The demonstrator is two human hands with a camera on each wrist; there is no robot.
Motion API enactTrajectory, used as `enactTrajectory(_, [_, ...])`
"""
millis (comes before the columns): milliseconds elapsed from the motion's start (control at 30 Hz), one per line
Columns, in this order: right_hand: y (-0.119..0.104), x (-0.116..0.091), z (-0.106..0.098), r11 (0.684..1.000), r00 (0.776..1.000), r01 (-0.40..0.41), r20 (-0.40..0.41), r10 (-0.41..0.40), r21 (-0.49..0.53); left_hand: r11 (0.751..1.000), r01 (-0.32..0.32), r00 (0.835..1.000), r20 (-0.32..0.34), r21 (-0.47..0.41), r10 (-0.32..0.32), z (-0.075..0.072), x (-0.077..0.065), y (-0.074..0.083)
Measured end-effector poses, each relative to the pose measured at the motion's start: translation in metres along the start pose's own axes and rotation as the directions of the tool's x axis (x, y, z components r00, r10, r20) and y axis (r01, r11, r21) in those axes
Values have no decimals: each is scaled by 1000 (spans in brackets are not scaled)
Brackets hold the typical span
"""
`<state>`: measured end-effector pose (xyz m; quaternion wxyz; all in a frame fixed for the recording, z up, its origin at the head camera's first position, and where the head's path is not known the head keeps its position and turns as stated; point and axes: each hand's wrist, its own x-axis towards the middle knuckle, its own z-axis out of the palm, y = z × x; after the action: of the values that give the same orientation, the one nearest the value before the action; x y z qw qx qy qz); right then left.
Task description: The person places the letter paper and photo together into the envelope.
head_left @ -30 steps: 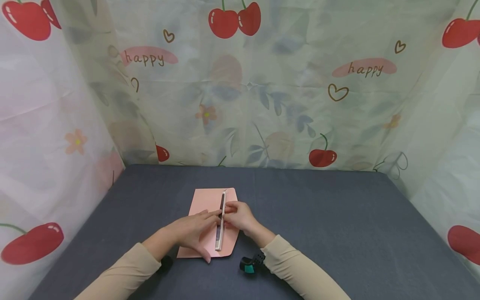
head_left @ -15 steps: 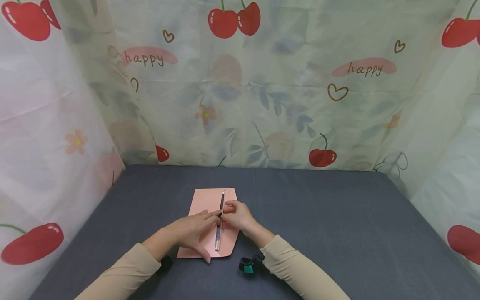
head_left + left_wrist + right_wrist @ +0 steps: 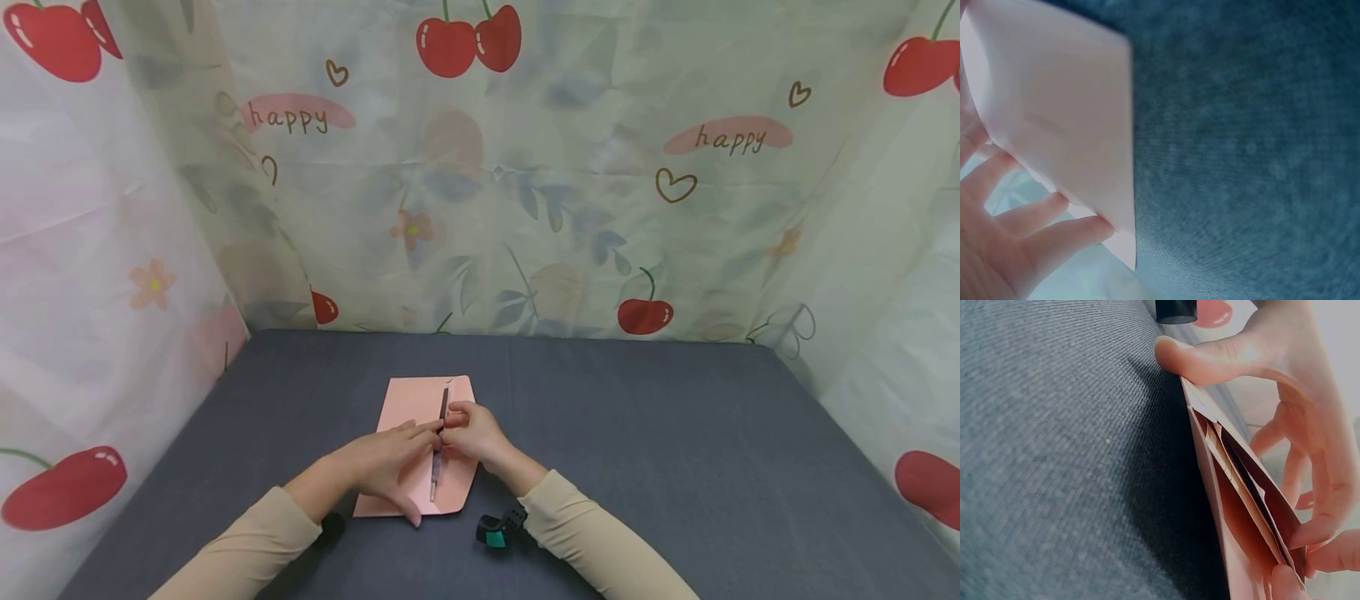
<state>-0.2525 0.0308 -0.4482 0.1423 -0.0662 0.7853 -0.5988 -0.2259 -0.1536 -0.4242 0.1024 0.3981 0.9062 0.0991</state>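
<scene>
A pink envelope (image 3: 408, 400) lies on the dark cloth, its mouth gaping in a narrow slit along its right part. Inside the mouth, the right wrist view shows a pale folded paper (image 3: 1241, 478) with a dark band beside it. My left hand (image 3: 386, 461) holds the envelope from the left, thumb at the near edge and fingertips at the mouth. The left wrist view shows several of its fingertips against the pink surface (image 3: 1072, 106). My right hand (image 3: 476, 437) reaches in from the right and pinches the paper at the mouth; its exact grip is partly hidden.
A black device with a teal patch (image 3: 495, 531) is by the right wrist, and a dark rounded piece (image 3: 330, 529) is by the left. The dark cloth (image 3: 637, 450) covers the table. Patterned curtains (image 3: 495, 192) enclose the back and sides.
The pale strip along the envelope's mouth has narrowed until little of it shows. My right hand has shifted slightly left; my left hand has stayed in place.
</scene>
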Motion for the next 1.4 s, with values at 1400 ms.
enactTrajectory(1400, [-3, -3, -6, 999, 999, 13, 47, -11, -51, 1000, -23, 1000, -18, 16, 23, 1, 0, -2])
